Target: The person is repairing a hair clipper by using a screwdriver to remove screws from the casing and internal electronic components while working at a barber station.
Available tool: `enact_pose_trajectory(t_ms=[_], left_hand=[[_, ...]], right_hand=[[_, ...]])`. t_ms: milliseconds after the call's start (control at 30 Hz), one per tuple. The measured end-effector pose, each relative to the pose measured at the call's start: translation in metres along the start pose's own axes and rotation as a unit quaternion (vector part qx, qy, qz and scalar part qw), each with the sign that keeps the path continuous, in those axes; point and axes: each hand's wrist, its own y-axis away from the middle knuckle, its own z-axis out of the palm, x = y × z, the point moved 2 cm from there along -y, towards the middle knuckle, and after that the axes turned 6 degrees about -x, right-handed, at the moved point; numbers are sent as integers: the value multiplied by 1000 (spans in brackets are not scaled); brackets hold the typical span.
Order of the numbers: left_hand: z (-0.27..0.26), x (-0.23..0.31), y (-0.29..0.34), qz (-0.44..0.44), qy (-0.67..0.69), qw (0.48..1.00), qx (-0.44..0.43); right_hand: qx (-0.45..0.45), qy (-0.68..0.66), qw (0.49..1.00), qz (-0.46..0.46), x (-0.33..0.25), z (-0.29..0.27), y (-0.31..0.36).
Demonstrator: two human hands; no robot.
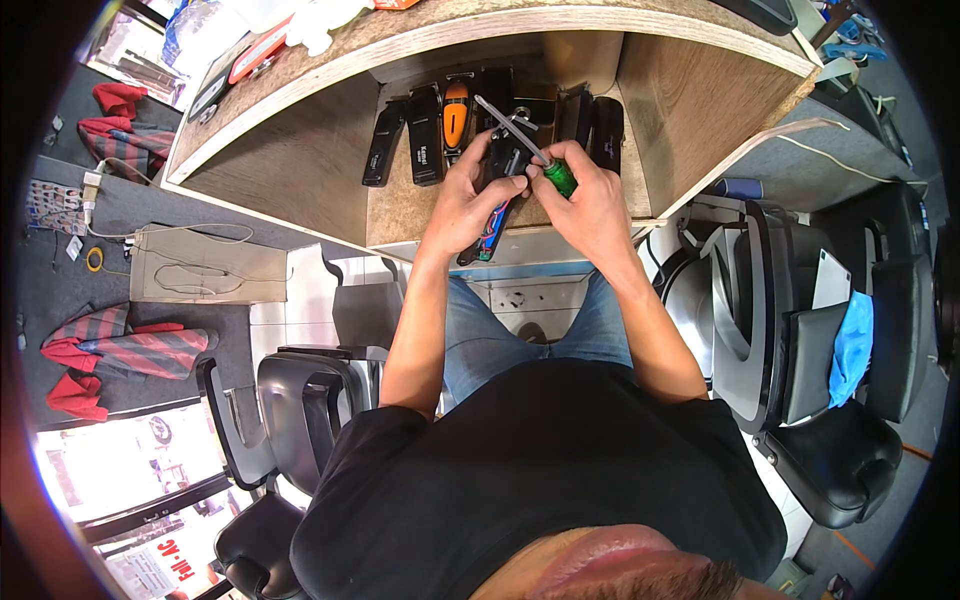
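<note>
Pretty sure you're in a barbershop — black padded chairs [297,405] either side, hair clippers [426,145] along the shelf [395,215].

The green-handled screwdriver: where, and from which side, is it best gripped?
Probably by the green handle, thumb and fingers around it, coming from the near right: it is thicker than the slim metal shaft, which points away to the far left. The right hand holds the handle.

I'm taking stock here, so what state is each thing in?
Held clipper: closed in the left hand, apparently opened, coloured parts showing
Screwdriver: gripped in the right hand, tilted
Orange clipper: unheld, on the shelf
Black clippers: unheld, there too
Blue cloth: draped over a chair
Striped cloth: crumpled
</note>
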Motion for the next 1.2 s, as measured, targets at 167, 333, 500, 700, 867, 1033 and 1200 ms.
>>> enact_pose_trajectory(t_ms=[167,333,500,700,867,1033,1200], left_hand=[[-2,-3,0,1,0,1000,-2],[-1,-2,0,2,-3,1000,-5],[-2,-2,0,7,-2,1000,-5],[-1,0,0,9,-4,1000,-3],[-1,0,0,6,-23,1000,-2],[-2,-2,0,8,-12,1000,-8],[-2,-2,0,6,-8,1000,-7]], right_hand=[[3,12,1000,9,1,1,1],[7,13,1000,7,0,-1,1],[9,12,1000,2,0,0,1],[6,9,1000,1,-1,1,0],[3,26,1000,-6,-1,1,1],[8,33,999,-9,-6,-1,1],[12,42,999,-18,-5,-1,2]])
